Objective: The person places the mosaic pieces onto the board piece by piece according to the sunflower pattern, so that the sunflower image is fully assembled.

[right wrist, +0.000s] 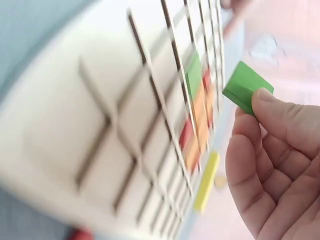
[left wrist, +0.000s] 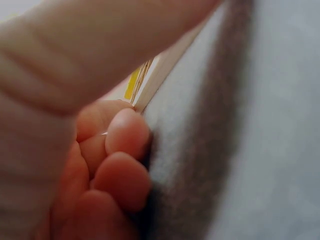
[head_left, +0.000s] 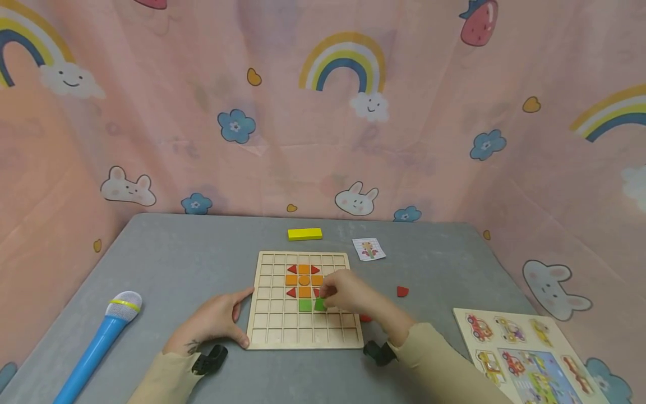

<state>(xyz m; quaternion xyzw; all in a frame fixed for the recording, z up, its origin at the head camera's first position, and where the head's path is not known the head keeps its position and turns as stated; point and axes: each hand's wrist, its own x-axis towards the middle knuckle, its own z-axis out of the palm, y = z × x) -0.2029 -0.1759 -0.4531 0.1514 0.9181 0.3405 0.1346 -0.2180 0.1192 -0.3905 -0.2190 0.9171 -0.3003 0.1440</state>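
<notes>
A wooden grid board (head_left: 275,336) lies on the table, bearing orange squares, an orange round piece (head_left: 304,280), red pieces and one green square (head_left: 305,305). My right hand (head_left: 348,290) pinches another green square tile (right wrist: 246,86) between thumb and fingers, tilted over the board just right of the placed green one. My left hand (head_left: 214,320) rests against the board's left side, its index finger at the edge and its thumb at the near left corner. Close up in the left wrist view, its other fingers (left wrist: 125,182) are bent beside the board's edge.
Beyond the board lie a yellow block (head_left: 305,234) and a small picture card (head_left: 369,249). A red piece (head_left: 402,292) sits to the right; another red piece (head_left: 365,318) is beside the board. A blue microphone (head_left: 98,342) lies left, a vehicle picture puzzle (head_left: 484,336) at right.
</notes>
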